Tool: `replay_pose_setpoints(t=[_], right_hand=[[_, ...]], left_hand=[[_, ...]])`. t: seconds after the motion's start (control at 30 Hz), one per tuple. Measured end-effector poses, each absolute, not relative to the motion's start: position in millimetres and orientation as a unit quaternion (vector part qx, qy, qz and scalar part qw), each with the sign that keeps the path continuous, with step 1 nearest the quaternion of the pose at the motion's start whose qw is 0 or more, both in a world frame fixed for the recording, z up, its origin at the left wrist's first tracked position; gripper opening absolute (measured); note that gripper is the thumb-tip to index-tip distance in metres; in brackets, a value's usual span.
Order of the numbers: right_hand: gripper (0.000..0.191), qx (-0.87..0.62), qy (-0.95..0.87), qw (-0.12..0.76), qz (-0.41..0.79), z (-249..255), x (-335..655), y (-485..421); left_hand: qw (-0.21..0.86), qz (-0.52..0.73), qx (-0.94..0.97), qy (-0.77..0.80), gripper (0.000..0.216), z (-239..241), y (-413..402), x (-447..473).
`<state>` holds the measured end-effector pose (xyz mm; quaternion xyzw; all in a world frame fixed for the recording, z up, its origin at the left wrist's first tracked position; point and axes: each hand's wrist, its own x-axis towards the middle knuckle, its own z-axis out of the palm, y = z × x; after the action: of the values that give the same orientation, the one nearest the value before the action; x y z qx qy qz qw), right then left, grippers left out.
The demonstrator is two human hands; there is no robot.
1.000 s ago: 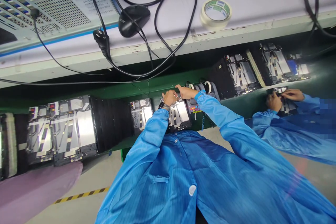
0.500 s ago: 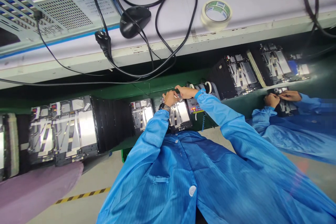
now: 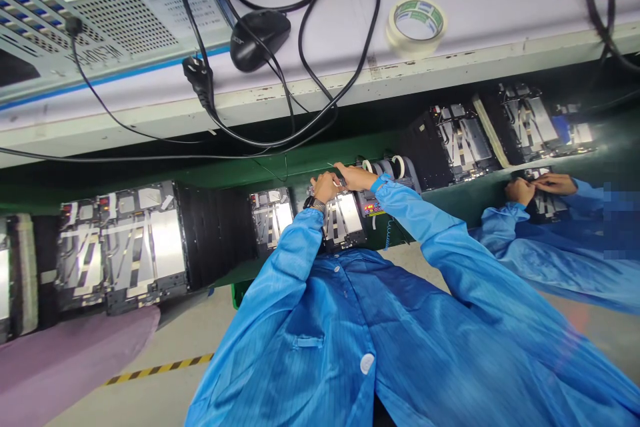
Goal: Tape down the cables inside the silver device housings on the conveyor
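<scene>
My left hand (image 3: 326, 187), with a dark watch at its wrist, is bent over the upper end of an opened flat electronic device (image 3: 343, 221). Silvery panels and ribbon cables show on that device. My right hand (image 3: 356, 177) comes in from the right at the same end, its fingers pinched close to the left hand. A thin dark sliver shows by the right fingertips, too small to name. What lies between the fingers of either hand is hidden. To the left lies a similar opened device (image 3: 271, 217).
Right of my hands stands a grey tape dispenser (image 3: 411, 177) above a red-lit display (image 3: 371, 207). More opened devices (image 3: 145, 247) line the green bench on both sides. A co-worker's hands (image 3: 520, 190) work at far right. The shelf holds masking tape (image 3: 395, 37), a mouse (image 3: 260, 40) and cables.
The whole view has shifted very slightly. Both my hands stay at the upper end of the same device, with no clear movement of the fingers.
</scene>
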<state>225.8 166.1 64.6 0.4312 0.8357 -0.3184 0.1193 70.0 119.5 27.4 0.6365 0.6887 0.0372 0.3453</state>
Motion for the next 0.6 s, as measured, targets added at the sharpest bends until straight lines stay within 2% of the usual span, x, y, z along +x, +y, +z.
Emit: replay_pose_setpoints(t=[0.1,0.37,0.6], right_hand=[[0.092,0.440,0.840,0.101,-0.300,60,229,162],[0.118,0.435,0.871,0.038,-0.225,60,245,173],[0.114,0.453,0.875,-0.031,-0.169,60,254,145]], left_hand=[[0.343,0.039,0.638,0.688,0.025,26,119,70],[0.347,0.042,0.634,0.690,0.024,30,117,72],[0.343,0.038,0.635,0.691,0.024,32,118,70]])
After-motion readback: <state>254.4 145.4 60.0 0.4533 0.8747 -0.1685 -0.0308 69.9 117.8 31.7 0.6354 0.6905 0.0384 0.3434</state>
